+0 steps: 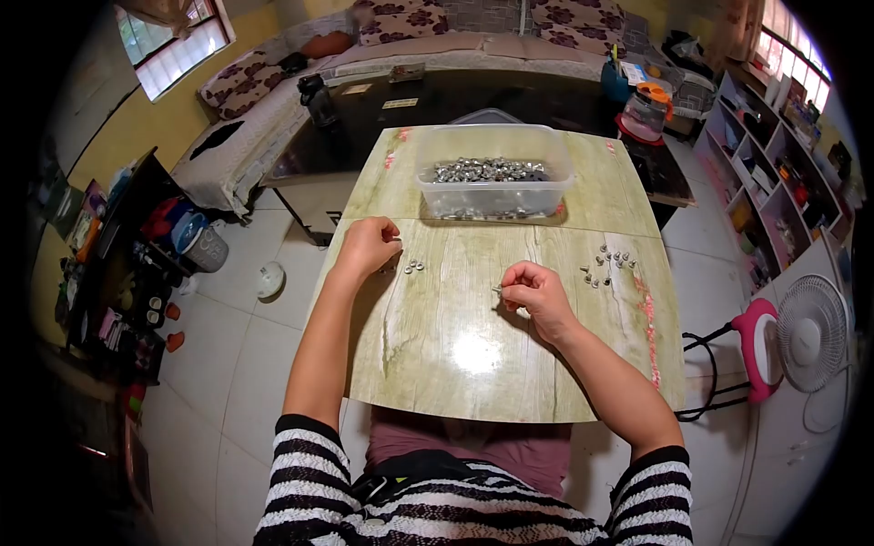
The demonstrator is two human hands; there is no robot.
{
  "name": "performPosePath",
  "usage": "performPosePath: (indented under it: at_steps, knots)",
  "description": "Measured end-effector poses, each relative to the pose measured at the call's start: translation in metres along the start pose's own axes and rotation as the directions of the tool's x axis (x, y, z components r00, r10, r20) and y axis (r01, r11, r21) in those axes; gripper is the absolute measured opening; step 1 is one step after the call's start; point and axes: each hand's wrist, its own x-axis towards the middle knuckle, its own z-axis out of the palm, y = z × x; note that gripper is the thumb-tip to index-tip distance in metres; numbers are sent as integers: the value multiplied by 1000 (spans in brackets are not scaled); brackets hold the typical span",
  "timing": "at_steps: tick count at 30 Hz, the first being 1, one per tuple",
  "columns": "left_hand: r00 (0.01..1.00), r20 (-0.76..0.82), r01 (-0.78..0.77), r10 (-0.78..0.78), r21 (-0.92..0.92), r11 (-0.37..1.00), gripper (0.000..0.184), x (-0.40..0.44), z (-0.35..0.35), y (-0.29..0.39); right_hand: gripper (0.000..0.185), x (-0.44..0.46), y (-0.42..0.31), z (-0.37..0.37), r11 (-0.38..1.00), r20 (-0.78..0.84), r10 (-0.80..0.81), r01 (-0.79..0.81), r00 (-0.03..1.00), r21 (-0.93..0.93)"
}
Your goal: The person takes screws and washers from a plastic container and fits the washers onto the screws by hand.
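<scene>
My right hand (537,296) is above the middle of the table board, thumb and forefinger pinched on a small silvery metal piece (497,289), its exact kind too small to tell. To its right, several small metal studs with short stems (608,264) lie scattered. My left hand (369,244) is at the board's left side with its fingers pinched together; whether anything is between them is hidden. Just right of it lie several round metal caps (414,267). A clear plastic tub (494,198) at the back of the board holds many small shiny metal parts.
The wood-patterned board (437,364) lies in front of a dark table (455,94). On that table stand a black bottle (316,100) and a clear jug with an orange lid (646,111). A pink stool (757,350) and a white fan (813,332) stand at the right.
</scene>
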Motion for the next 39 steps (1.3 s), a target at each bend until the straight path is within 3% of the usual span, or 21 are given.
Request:
performPosePath:
  at_steps: [1,3,5,7,9,13,25,28,33,39]
  knots:
    - [999,-37,-5,5,-15,1000,18,-4,1,6,8,0,0,0,1000,10,-4,4,1000,4]
    - [994,60,-77,93,-225,971,19,-16,6,28,9,0,0,0,1000,5,-6,6,1000,9]
    - [950,258,-15,178,-530,848,21,-27,13,47,10,0,0,0,1000,8,-10,10,1000,13]
    - [911,344,53,229,-646,761,27,-38,20,69,12,0,0,0,999,10,-18,17,1000,41]
    - [878,318,-59,357,-669,741,28,-41,32,76,13,0,1,0,999,6,-17,17,1000,48]
    - [866,313,-109,389,-641,759,28,-41,45,81,20,0,-1,1,997,14,-19,17,1000,81]
    - [900,290,-95,326,-600,794,20,-47,45,97,22,1,1,-2,989,4,-18,17,1000,144]
    - [911,250,-107,328,-623,775,21,-47,46,96,20,0,-1,-1,990,-20,-3,6,1000,141]
    - [941,213,-3,264,-773,634,20,-44,49,84,14,-5,-8,-1,994,-36,-14,18,999,103]
    - [943,152,-99,295,-718,689,21,-40,62,75,9,-11,-15,5,983,-87,95,-80,992,165]
